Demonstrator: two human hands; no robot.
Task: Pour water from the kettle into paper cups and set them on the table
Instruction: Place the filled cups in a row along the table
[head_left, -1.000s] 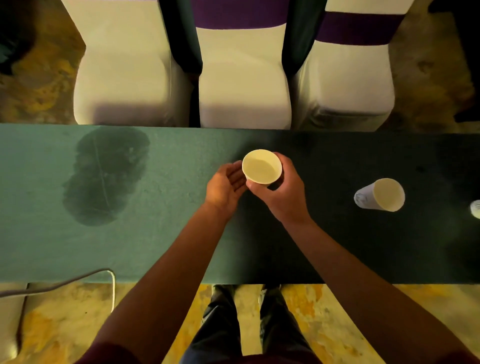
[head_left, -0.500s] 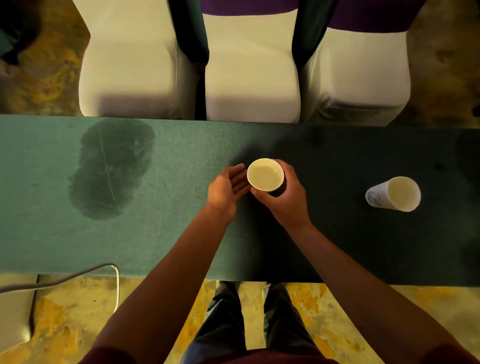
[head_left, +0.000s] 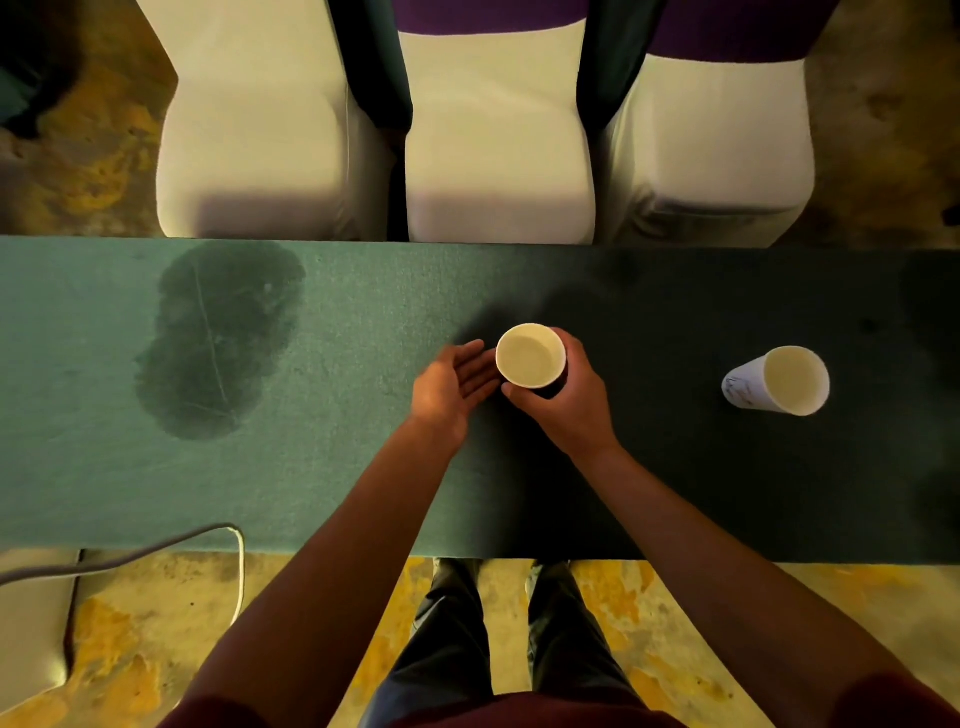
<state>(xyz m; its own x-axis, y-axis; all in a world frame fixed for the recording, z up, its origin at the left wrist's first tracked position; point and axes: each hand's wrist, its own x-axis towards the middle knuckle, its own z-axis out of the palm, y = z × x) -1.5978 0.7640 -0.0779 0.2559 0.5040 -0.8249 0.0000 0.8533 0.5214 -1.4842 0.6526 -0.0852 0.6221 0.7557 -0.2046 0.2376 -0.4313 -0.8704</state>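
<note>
A paper cup (head_left: 530, 355) stands upright near the middle of the green table (head_left: 363, 467), seen from above. My right hand (head_left: 569, 400) is wrapped around its right and near side. My left hand (head_left: 453, 387) rests flat beside the cup on the left, palm up, fingers apart and pointing at the cup. A second paper cup (head_left: 779, 380) stands to the right on the table, apart from both hands. The kettle is not in view.
A dark wet stain (head_left: 218, 338) spreads over the cloth at the left. Three white covered chairs (head_left: 498, 140) stand along the far edge. A grey cable (head_left: 156, 551) hangs off the near edge at left. My legs (head_left: 498, 639) stand below the table.
The cup has come down and toward me a little in my right hand. My left hand has slipped away from the cup's side and opened flat next to it.
</note>
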